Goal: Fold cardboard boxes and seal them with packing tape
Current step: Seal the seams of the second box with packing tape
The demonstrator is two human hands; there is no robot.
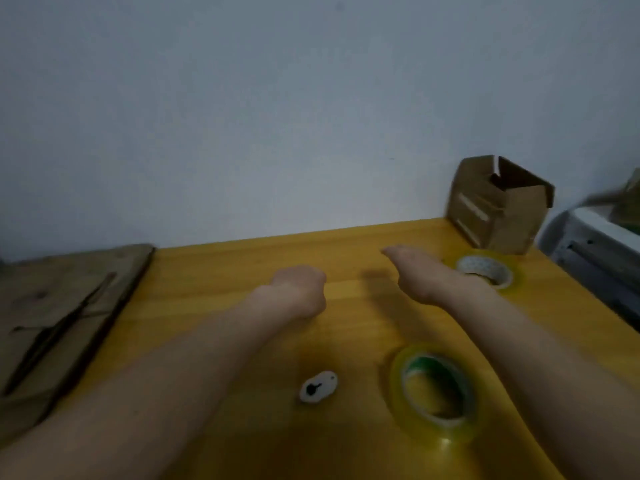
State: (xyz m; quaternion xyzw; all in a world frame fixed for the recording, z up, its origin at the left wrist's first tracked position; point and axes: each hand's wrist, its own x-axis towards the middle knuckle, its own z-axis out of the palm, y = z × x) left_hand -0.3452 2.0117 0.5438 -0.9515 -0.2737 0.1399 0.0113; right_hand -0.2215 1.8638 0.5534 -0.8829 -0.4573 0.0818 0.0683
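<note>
Hovering over glossy yellow table (242,271) — left hand (299,292) fisted, right hand (415,271) flat.

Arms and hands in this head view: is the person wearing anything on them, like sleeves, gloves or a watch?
Nothing shows. Both forearms are bare up to the picture's edge, with no sleeves. The left hand and right hand have no gloves, and no watch or bracelet shows. The view is too blurred to rule out rings.

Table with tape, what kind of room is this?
Probably a small packing corner: a yellow table against a bare wall, holding tape rolls, flat cardboard and a folded box.
</note>
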